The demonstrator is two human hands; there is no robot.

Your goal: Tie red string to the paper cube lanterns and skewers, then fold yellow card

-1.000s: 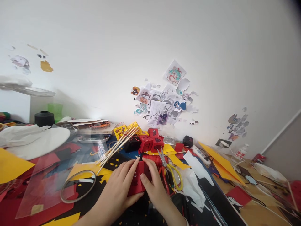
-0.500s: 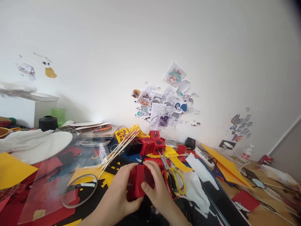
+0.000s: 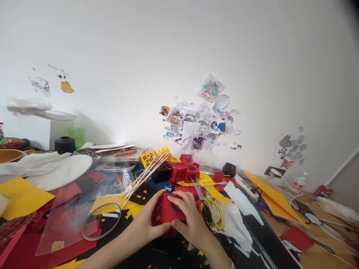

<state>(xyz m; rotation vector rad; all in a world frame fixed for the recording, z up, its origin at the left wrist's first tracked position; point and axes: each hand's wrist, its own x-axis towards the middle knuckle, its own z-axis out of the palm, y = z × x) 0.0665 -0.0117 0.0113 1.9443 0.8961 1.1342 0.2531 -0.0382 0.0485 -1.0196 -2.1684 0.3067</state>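
Between my two hands is a red paper box [image 3: 169, 210] with a dark cut-out window on its upper face. My left hand [image 3: 148, 220] wraps its left side, thumb along the near edge. On the right side my right hand [image 3: 188, 216] curls over the top, its thumb meeting the left thumb at the front. The box's underside and far side are hidden. Just beyond my right hand lie scissors [image 3: 209, 207] with yellow handles and a bundle of red cord [image 3: 186, 189]. Several finished-looking red boxes [image 3: 192, 173] are grouped behind.
Wooden sticks [image 3: 146, 175] lean across the clutter beside yellow boxes [image 3: 148, 158]. A roll of clear tape [image 3: 101, 222] lies left over paper scraps. To the right are crumpled white paper [image 3: 235, 228], a dark flat slab [image 3: 269, 239] and a bottle [image 3: 300, 181]. A wall [image 3: 126, 74] stands behind.
The box has turned in my hands so its windowed face shows more on top. My right fingers have moved over it, and both thumbs have come together. The view has shifted slightly left.
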